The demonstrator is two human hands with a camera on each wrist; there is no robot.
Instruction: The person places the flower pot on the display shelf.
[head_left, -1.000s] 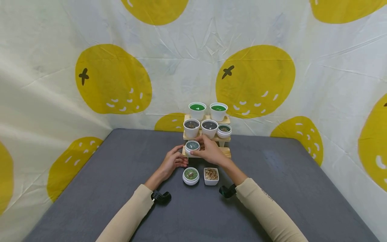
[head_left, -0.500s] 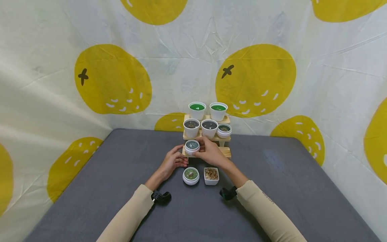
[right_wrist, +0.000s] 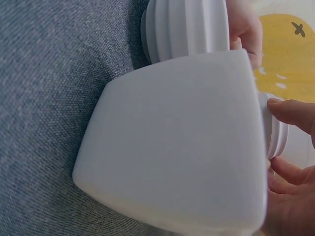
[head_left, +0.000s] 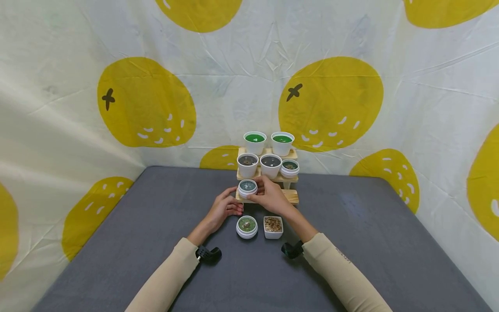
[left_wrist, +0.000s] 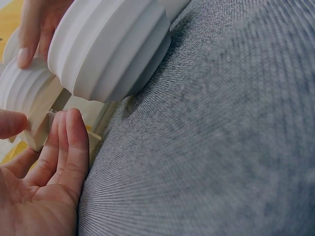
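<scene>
My right hand [head_left: 270, 198] pinches a small white ribbed round bowl [head_left: 247, 188] with blue-grey contents between thumb and fingers. The bowl stands at the left end of the lowest step of a three-tier wooden stand [head_left: 291, 196]. My left hand [head_left: 222, 211] grips the left end of that step; in the left wrist view its thumb [left_wrist: 12, 123] and fingers [left_wrist: 74, 142] lie on either side of the wood. On the table before the stand are a ribbed round bowl [head_left: 246, 227] with green contents and a square white dish [head_left: 273, 227] with brown bits.
Two white cups with dark contents [head_left: 247, 167] and a small ribbed bowl [head_left: 290, 169] occupy the middle step. Two cups with green contents [head_left: 255, 144] stand on top. A patterned curtain [head_left: 234, 104] hangs behind the grey table [head_left: 351, 242].
The bowl in my right hand has shifted very slightly up and back on the lowest step. My left hand keeps its place at the stand's end.
</scene>
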